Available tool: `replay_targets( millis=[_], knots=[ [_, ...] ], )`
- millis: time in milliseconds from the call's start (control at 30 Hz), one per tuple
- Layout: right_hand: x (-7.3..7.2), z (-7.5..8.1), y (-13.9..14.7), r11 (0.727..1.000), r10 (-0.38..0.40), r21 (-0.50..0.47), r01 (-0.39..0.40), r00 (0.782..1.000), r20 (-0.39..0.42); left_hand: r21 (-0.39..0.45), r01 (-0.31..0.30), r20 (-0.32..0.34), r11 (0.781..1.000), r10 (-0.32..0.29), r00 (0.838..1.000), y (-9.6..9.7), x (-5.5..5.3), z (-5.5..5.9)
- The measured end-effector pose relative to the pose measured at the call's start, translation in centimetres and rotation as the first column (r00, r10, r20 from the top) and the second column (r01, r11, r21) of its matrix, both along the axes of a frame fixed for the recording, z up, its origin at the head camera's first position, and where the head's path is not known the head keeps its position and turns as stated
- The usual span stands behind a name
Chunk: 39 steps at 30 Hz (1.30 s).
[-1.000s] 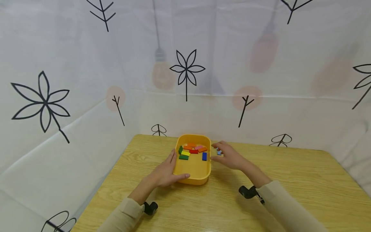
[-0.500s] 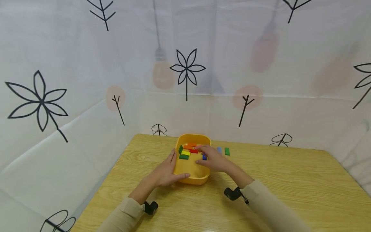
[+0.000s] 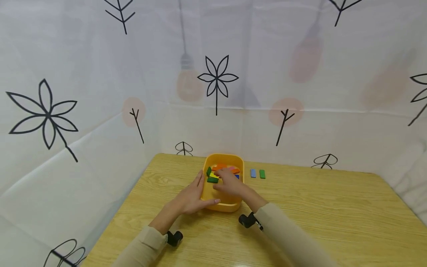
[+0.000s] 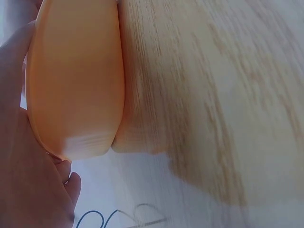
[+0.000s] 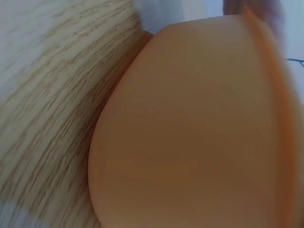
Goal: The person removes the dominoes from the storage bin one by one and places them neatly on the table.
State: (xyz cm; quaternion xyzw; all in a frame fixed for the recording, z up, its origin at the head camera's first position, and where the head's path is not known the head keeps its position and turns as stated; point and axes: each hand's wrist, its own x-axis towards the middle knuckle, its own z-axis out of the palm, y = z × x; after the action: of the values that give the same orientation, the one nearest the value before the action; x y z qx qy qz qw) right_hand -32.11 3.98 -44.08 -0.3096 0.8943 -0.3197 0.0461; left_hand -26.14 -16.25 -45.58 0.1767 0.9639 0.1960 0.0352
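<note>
A yellow plastic bin (image 3: 224,208) with coloured domino-like blocks inside stands toward the far left of the table. My left hand (image 3: 188,197) holds its left side, fingers along the outer wall and thumb over the near rim. My right hand (image 3: 231,184) reaches into the bin, finger and thumb apart, close over a yellow block (image 3: 213,175) and a green block (image 3: 212,180). Another green block (image 3: 208,171) stands against the left wall. Orange blocks (image 3: 219,167) lie at the back, and a dark blue block (image 3: 237,177) is partly hidden behind the right hand.
Just right of the bin, a light blue block (image 3: 253,173) and a green block (image 3: 262,174) lie side by side on the wooden table (image 3: 317,207). White cloth (image 3: 253,133) with line drawings hangs behind the table and along its left side.
From beside the light blue block, my right hand has moved left over the rim and deeper into the bin, uncovering the two blocks outside. The left hand stays on the bin.
</note>
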Motion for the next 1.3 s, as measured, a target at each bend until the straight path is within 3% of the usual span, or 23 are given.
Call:
replay_targets(
  millis=[267,500,600,733,900,1133,1300],
  knots=[
    [-1.3,-1.0,-1.4,0.993,-0.077,0.09,0.076,0.997,0.016,-0.016,0.001,0.002,1.0,-0.001,1.0,0.0,-0.3,-0.3],
    [-1.5,-1.5,-1.4,0.992,-0.076,0.097,0.075,0.997,0.01,-0.017,0.006,-0.004,1.0,-0.007,1.0,0.0,-0.4,-0.4],
    [-1.4,-1.5,-1.5,0.993,-0.075,0.094,0.07,0.996,0.052,-0.019,0.0,0.0,1.0,0.0,1.0,0.0,-0.4,-0.4],
    [-1.1,-1.5,-1.4,0.996,-0.055,0.082,0.043,0.987,0.151,-0.023,-0.005,0.011,1.0,0.005,1.0,0.0,-0.4,-0.4],
    [-1.0,-1.3,-1.0,0.995,0.01,0.1,-0.031,0.977,0.213,-0.004,0.005,0.009,1.0,-0.005,1.0,0.0,-0.3,-0.4],
    [-1.2,-0.9,-0.6,0.986,0.101,0.105,-0.129,0.965,0.242,-0.007,0.003,0.005,1.0,-0.003,1.0,0.0,-0.3,-0.4],
    [-1.4,-1.0,-0.6,0.982,0.125,0.115,-0.15,0.972,0.199,-0.018,0.005,0.001,1.0,-0.005,1.0,0.0,-0.3,-0.5]
  ],
)
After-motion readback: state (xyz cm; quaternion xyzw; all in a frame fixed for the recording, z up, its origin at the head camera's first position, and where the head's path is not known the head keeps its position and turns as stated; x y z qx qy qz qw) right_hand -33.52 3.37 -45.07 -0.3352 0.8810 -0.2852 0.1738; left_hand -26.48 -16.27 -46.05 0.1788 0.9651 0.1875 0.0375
